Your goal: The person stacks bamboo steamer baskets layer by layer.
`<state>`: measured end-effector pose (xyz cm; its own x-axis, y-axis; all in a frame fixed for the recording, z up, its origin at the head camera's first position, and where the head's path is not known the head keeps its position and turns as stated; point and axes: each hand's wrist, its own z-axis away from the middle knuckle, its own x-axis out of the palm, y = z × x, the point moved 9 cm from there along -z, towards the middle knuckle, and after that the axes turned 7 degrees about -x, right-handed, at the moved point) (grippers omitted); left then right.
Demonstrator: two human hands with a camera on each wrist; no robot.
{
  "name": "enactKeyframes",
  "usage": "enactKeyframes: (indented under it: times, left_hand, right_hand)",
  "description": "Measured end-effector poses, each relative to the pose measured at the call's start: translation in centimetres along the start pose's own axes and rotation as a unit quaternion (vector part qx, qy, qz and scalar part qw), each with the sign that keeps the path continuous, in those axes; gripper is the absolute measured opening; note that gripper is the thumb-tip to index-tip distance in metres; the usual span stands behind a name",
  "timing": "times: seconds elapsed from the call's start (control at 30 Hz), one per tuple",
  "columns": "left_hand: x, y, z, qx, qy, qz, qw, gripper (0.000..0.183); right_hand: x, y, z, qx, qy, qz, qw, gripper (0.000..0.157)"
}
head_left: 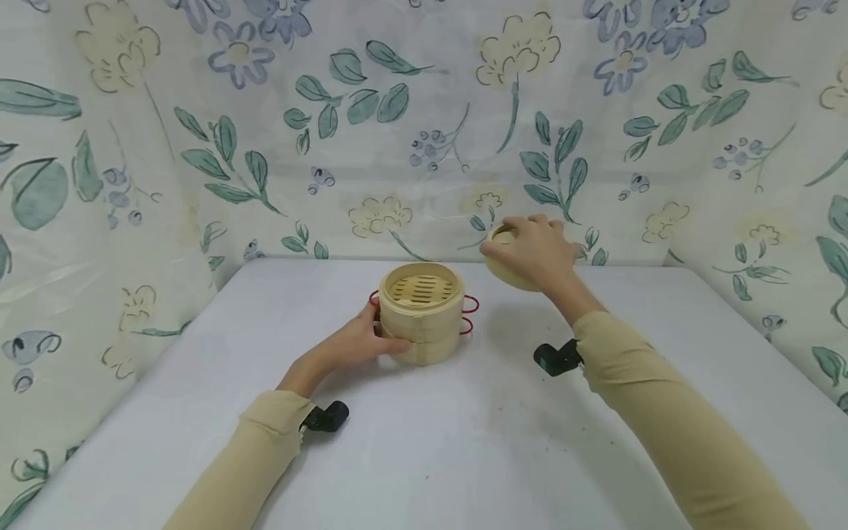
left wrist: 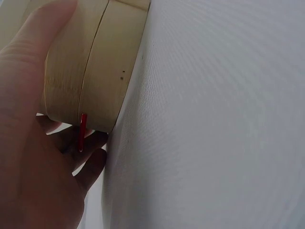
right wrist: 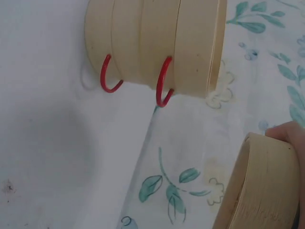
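Observation:
A round two-tier bamboo steamer (head_left: 421, 327) stands on the white table, its slatted inside visible from above. Red loop handles (right wrist: 163, 82) stick out from its sides. My left hand (head_left: 351, 342) grips it low on the left, thumb across the front and fingers behind the left side, as the left wrist view shows on the bamboo wall (left wrist: 102, 62). To the right, my right hand (head_left: 539, 250) holds a round bamboo steamer lid (right wrist: 267, 188) in the air, tilted and apart from the steamer. Part of the lid is hidden behind the fingers.
The white table (head_left: 424, 449) runs back to a flower-patterned cloth (head_left: 437, 140) that hangs behind it and at both sides. A black wrist camera (head_left: 559, 358) sits below the right sleeve, and another camera (head_left: 327, 417) beside the left one.

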<state>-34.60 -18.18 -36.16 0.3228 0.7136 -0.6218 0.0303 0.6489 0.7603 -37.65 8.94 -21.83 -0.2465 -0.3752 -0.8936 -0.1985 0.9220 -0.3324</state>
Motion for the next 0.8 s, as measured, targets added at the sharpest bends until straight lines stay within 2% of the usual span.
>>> enactKeyframes:
  times: [0.33, 0.57, 0.8]
  left_hand:
    - [-0.1, 0.0, -0.1, 0.015, 0.002, 0.003, 0.9999, 0.112]
    - [0.0, 0.0, -0.2, 0.008, 0.001, 0.004, 1.0000, 0.112]
    - [0.2, -0.1, -0.3, 0.004, -0.007, 0.005, 1.0000, 0.113]
  right_hand:
    - [0.7, -4.6, -0.6, 0.000, 0.003, 0.010, 1.000, 0.072]
    - [2.7, -7.8, -0.6, -0.011, -0.025, 0.032, 0.999, 0.075]
    - [4.2, -10.3, -0.4, -0.024, -0.039, 0.028, 0.999, 0.076]
